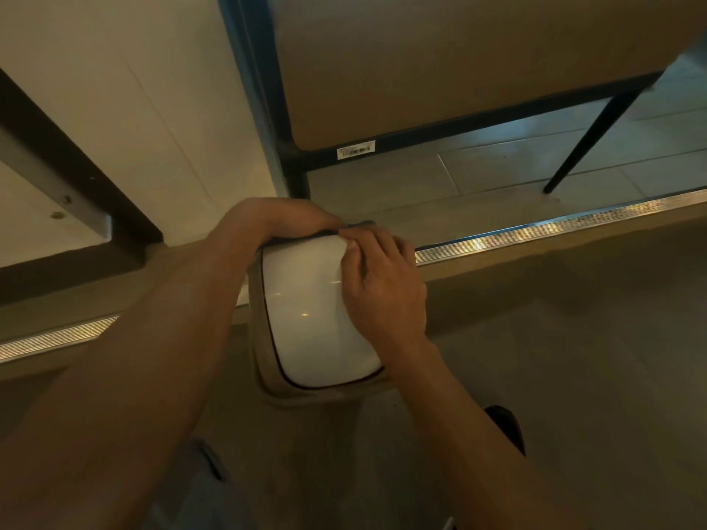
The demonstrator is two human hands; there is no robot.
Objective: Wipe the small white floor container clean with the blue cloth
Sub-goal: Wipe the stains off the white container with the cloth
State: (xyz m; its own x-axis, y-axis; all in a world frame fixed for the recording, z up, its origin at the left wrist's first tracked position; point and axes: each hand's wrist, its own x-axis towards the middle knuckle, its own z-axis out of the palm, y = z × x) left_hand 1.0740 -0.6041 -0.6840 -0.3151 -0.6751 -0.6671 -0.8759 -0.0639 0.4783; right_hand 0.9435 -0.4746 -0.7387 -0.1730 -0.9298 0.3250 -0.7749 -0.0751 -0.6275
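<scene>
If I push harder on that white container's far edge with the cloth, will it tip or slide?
The white container looks like light plastic, so it would probably shift easily. Its glossy lid may be slippery under the blue cloth. The right hand resting on the lid should help steady it while the left hand presses.

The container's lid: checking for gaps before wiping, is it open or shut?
Shut: the white lid sits flush inside the container's beige rim, only a thin dark seam showing.

The container on the floor before me, my left hand on its far edge, my right hand on its right side, the table behind it.
</scene>
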